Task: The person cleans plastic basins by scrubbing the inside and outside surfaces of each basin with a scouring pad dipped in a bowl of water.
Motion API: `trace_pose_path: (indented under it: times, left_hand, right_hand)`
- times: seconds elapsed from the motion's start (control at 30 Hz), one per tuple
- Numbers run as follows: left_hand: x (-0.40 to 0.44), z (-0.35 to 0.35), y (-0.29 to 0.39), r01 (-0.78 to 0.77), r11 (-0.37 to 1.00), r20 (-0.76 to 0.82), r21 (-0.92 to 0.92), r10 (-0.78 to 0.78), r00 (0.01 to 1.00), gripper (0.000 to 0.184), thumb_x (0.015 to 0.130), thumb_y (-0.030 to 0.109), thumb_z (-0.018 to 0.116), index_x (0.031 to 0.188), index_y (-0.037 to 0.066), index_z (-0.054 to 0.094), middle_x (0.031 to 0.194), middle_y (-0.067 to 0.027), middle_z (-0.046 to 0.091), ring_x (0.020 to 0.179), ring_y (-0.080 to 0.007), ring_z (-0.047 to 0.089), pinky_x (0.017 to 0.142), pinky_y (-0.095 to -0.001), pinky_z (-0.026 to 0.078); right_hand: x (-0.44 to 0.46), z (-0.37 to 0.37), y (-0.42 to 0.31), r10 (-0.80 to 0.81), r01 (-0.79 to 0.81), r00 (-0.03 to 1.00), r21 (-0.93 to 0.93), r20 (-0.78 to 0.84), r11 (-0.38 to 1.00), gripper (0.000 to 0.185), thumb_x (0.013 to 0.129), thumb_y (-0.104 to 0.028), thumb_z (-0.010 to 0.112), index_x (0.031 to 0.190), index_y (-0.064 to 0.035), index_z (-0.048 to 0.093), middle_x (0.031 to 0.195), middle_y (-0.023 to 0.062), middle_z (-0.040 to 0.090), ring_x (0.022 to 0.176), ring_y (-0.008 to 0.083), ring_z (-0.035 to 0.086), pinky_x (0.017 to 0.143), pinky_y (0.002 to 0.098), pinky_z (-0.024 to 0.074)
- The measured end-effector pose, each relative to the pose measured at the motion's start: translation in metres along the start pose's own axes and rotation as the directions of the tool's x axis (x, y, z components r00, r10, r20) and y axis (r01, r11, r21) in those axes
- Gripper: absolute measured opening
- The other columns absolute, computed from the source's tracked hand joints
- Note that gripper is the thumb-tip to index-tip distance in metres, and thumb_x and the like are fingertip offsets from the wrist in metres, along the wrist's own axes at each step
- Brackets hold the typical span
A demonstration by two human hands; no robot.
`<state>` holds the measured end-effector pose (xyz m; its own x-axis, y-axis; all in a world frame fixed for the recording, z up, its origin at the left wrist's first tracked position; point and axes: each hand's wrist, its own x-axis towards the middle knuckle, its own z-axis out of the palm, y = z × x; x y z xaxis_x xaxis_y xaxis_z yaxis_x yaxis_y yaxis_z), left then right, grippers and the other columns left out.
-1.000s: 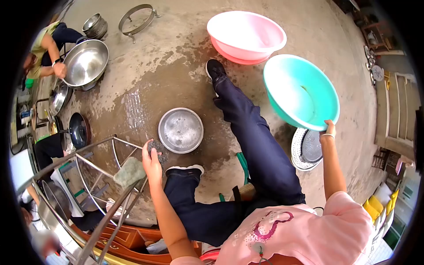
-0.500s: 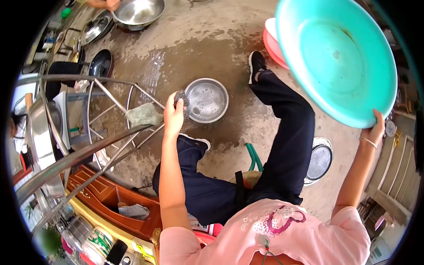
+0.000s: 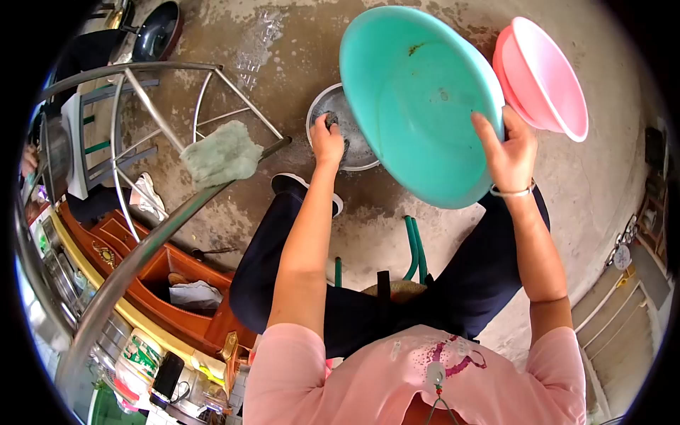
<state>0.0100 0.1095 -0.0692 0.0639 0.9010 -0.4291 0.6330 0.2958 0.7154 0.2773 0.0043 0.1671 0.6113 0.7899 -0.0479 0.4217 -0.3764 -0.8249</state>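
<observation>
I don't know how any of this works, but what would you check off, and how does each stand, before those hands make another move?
1. Right hand gripping the large turquoise plastic basin by its rim: ok.
2. Dark, wiry scrubber in the left hand: ok.
3. Left hand at the round, silvery metal basin: ok.
4. Inside of the turquoise basin free of marks: not ok; a dark smudge shows near its far rim.
5. Enough water in the metal basin: cannot tell; it is partly hidden.
6. Grey concrete floor dry: not ok; it has dark, wet-looking patches.
</observation>
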Motion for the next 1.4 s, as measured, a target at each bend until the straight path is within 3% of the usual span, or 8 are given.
trace_pose_path:
  times: [0.37, 0.5, 0.63, 0.83, 0.93, 1.17, 1.2, 1.4]
  left_hand:
    - [0.007, 0.066, -0.067, -0.423, 0.641, 0.497, 0.640, 0.075, 0.865, 0.044, 0.080, 0.011, 0.059, 0.123, 0.016, 0.053, 0.135, -0.0149, 0.038, 0.123, -0.0338, 0.041, 0.092, -0.0447, 0.047]
    - [0.028, 0.062, -0.078, -0.055, 0.997, -0.034, 0.054, 0.057, 0.998, 0.018, 0.081, 0.001, 0.052, 0.092, 0.005, 0.065, 0.093, -0.0163, 0.063, 0.089, -0.0348, 0.061, 0.083, -0.0403, 0.048]
    - [0.009, 0.039, -0.017, -0.263, 0.945, -0.276, -0.192, 0.205, 0.939, 0.018, 0.080, -0.002, 0.049, 0.092, 0.001, 0.062, 0.092, -0.0145, 0.063, 0.088, -0.0314, 0.060, 0.081, -0.0375, 0.048]
    - [0.016, 0.063, 0.018, -0.596, 0.753, 0.067, 0.279, 0.604, 0.794, 0.028, 0.074, -0.004, 0.058, 0.099, 0.009, 0.064, 0.112, -0.0110, 0.056, 0.111, -0.0338, 0.049, 0.091, -0.0421, 0.045]
    - [-0.007, 0.091, -0.012, -0.388, 0.858, 0.202, 0.335, 0.337, 0.920, 0.026, 0.072, -0.003, 0.061, 0.095, 0.009, 0.064, 0.109, -0.0116, 0.056, 0.112, -0.0344, 0.048, 0.091, -0.0419, 0.044]
    - [-0.086, 0.110, 0.019, -0.002, 0.897, 0.396, -0.441, 0.196, 0.897, 0.027, 0.070, -0.001, 0.065, 0.096, 0.007, 0.061, 0.099, -0.0146, 0.058, 0.099, -0.0343, 0.054, 0.088, -0.0400, 0.044]
    - [-0.107, 0.102, 0.065, -0.301, 0.781, 0.272, -0.548, 0.507, 0.818, 0.032, 0.071, 0.002, 0.066, 0.103, 0.006, 0.060, 0.103, -0.0166, 0.055, 0.104, -0.0354, 0.051, 0.093, -0.0415, 0.040]
    - [-0.031, 0.103, 0.140, -0.569, 0.746, -0.127, -0.346, 0.564, 0.816, 0.035, 0.073, -0.002, 0.060, 0.107, 0.006, 0.059, 0.110, -0.0184, 0.054, 0.108, -0.0383, 0.049, 0.095, -0.0462, 0.038]
  right_hand:
    - [-0.002, 0.040, -0.032, -0.184, 0.203, 0.978, -0.264, 0.095, 0.943, 0.031, 0.083, -0.011, 0.070, 0.068, -0.0018, 0.045, 0.055, 0.0116, 0.041, 0.045, 0.0191, 0.037, 0.044, 0.0306, 0.0336]
    - [-0.004, 0.045, -0.037, -0.157, 0.190, 0.977, -0.266, 0.144, 0.945, 0.031, 0.083, -0.012, 0.071, 0.068, -0.0012, 0.046, 0.055, 0.0110, 0.041, 0.045, 0.0189, 0.036, 0.044, 0.0295, 0.0334]
    - [-0.002, 0.047, -0.035, -0.156, 0.184, 0.977, -0.204, 0.146, 0.961, 0.030, 0.085, -0.012, 0.069, 0.069, -0.0012, 0.047, 0.055, 0.0089, 0.039, 0.047, 0.0139, 0.036, 0.045, 0.0284, 0.0339]
    - [-0.012, 0.063, -0.012, -0.126, 0.163, 0.970, -0.174, 0.207, 0.971, 0.030, 0.086, -0.015, 0.068, 0.070, -0.0009, 0.048, 0.058, 0.0102, 0.044, 0.050, 0.0131, 0.038, 0.047, 0.0289, 0.0359]
    - [-0.016, 0.073, -0.004, -0.017, 0.040, 0.982, -0.118, 0.190, 0.992, 0.028, 0.088, -0.016, 0.067, 0.072, -0.0009, 0.049, 0.058, 0.0065, 0.044, 0.053, 0.0098, 0.039, 0.049, 0.0273, 0.0368]
    - [-0.004, 0.078, -0.003, 0.011, -0.007, 0.987, -0.028, 0.159, 1.000, 0.029, 0.091, -0.017, 0.064, 0.072, -0.0022, 0.049, 0.060, -0.0011, 0.039, 0.058, 0.0054, 0.035, 0.051, 0.0230, 0.0327]
    - [-0.002, 0.079, -0.005, 0.000, 0.014, 0.987, -0.085, 0.159, 0.996, 0.029, 0.091, -0.017, 0.064, 0.072, -0.0022, 0.049, 0.060, 0.0002, 0.039, 0.058, 0.0055, 0.035, 0.051, 0.0234, 0.0331]
    - [-0.003, 0.080, -0.002, -0.034, 0.072, 0.988, -0.257, 0.150, 0.964, 0.028, 0.091, -0.017, 0.064, 0.072, -0.0022, 0.049, 0.057, 0.0074, 0.041, 0.051, 0.0097, 0.038, 0.047, 0.0278, 0.0362]
